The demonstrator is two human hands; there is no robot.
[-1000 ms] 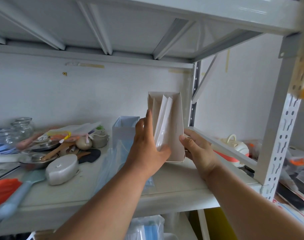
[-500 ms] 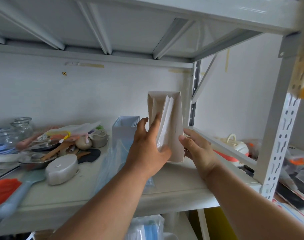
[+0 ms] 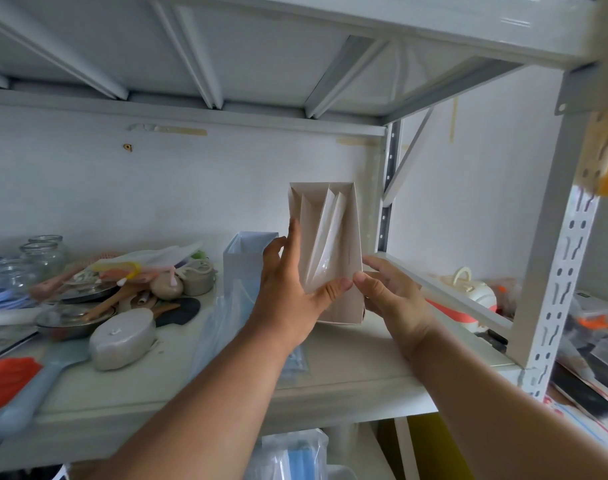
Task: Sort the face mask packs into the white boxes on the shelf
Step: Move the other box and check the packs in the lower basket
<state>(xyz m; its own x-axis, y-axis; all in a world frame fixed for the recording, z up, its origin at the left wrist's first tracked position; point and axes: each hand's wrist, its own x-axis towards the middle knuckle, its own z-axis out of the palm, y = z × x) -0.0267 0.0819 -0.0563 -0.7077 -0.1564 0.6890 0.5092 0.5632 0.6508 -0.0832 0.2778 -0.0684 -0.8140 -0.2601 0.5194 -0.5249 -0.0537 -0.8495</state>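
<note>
Holding: left hand (image 3: 288,292) and right hand (image 3: 392,299) flank the tall white box (image 3: 351,244) at the right end of the shelf (image 3: 347,372).
Left hand: fingers straight up along the box's left wall, thumb pressed against the lower front of the packs.
Right hand: fingers loosely spread, thumb tip touching the box's front right edge; whether the fingers behind it touch the box I cannot tell.
Mask packs (image 3: 325,244): clear-wrapped, standing tilted inside the box, fanned toward its open top, just above the left thumb.
Second box (image 3: 243,261): shorter, open-topped, just left of the left hand.
Loose packs (image 3: 222,327): blue masks in clear wrap lying on the shelf under the left forearm.
Edges: the shelf's upright post (image 3: 389,188) stands just right of the tall box.
Open room: bare shelf board in front of the box; kitchenware (image 3: 122,303) crowds the left end.
</note>
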